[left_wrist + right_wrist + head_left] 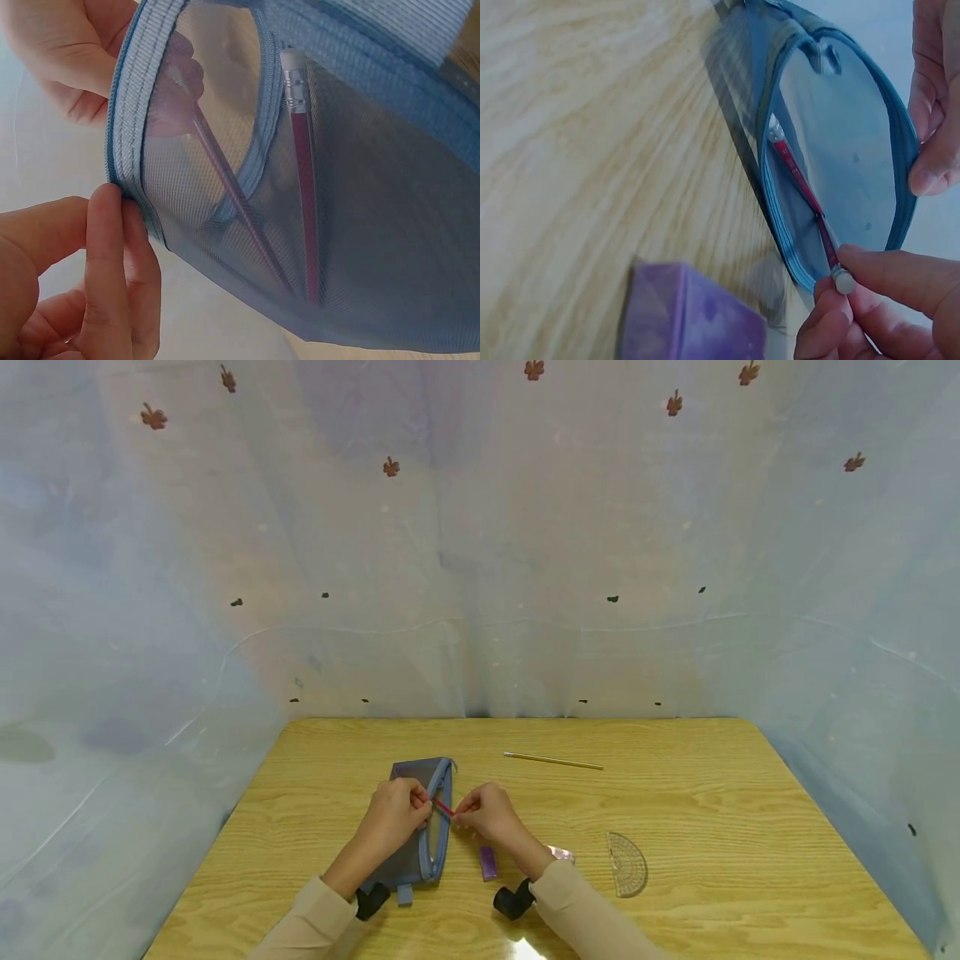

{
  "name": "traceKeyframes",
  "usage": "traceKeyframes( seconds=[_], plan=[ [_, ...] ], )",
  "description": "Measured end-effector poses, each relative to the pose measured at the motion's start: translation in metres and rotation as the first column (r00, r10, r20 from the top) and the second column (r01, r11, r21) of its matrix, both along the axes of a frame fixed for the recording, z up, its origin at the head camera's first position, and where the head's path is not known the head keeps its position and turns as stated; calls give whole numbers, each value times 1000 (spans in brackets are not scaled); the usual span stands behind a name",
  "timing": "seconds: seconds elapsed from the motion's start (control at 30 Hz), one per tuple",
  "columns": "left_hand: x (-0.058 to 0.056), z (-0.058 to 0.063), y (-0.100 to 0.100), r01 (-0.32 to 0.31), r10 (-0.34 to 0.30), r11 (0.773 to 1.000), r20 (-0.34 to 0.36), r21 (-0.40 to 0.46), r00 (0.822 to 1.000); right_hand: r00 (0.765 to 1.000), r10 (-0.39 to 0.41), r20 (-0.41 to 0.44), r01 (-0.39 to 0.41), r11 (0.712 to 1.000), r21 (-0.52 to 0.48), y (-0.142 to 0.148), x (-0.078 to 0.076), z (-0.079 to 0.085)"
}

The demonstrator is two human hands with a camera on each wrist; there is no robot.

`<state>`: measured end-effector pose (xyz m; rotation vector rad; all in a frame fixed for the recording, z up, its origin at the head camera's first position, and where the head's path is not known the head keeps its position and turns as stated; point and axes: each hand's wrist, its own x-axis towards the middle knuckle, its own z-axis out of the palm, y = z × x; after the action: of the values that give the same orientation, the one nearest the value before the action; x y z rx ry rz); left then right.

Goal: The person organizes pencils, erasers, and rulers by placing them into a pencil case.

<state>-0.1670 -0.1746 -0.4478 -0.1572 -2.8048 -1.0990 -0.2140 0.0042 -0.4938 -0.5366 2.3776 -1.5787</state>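
On the table's left half: a blue-grey mesh zip pouch (405, 862) rests on the yellowish wood-grain table (735, 827), its mouth gaping.
Pouch rim: your left hand (395, 814) is clamped on it, thumb and fingers pinching the zipped edge.
Held pencil: your right hand (487, 812) pinches a slim red pencil with a white eraser (444, 807) near its eraser end; the shaft slants through the mouth into the pouch.
Inside the mesh: you have a second red pencil with a white eraser (793, 166), crossing the held one in the right wrist view.
Below your right hand: a purple block (488, 863), near the pouch.
Beside your right wrist: a shiny pinkish item (562, 854), partly hidden.
Farther right: a clear half-round protractor (627, 865).
Beyond your hands: a gold-coloured pencil (555, 761), lying flat.
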Motion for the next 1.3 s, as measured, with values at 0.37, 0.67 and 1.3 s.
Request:
traceKeyframes(
  seconds=[0.37, 0.67, 1.3],
  plan=[
    [1, 2, 1, -17, 17, 1000, -1, 12, 1000, 1000, 23, -11, -23, 999, -22, -5, 4, -1],
    [1, 2, 0, 2, -2, 1000, -9, 21, 1000, 999, 16, 29, -15, 999, -37, -9, 11, 2],
    [0, 1, 0, -9, 9, 1000, -9, 20, 1000, 996, 44, 72, -37, 995, -97, -14, 16, -4]
  ],
)
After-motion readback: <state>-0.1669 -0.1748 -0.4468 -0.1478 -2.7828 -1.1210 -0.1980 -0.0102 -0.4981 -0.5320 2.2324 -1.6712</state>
